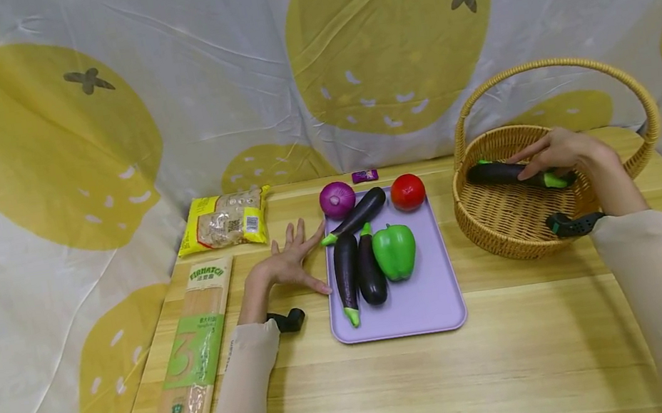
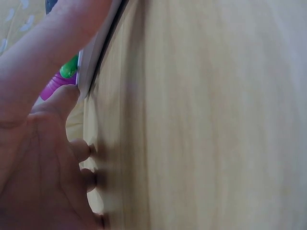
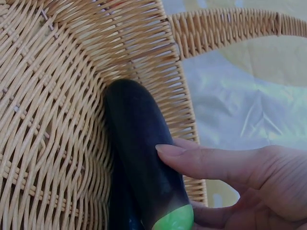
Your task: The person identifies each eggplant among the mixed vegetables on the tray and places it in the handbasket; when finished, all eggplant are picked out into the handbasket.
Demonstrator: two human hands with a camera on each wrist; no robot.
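My right hand is inside the wicker basket and pinches a dark purple eggplant, thumb on the near side and fingers mostly hidden behind. This eggplant's green stem end points right. Under it shows part of another dark eggplant; a bit of green peeks out at the far left end. My left hand lies with fingers spread at the left edge of the lilac tray, thumb and index finger at its rim. Eggplants, a green bell pepper and a tomato are on the tray.
A purple onion sits at the tray's far left corner. Behind it lies a small purple packet. Left are a yellow bag and a spaghetti pack. The basket handle arches high. A lemon-print curtain hangs behind.
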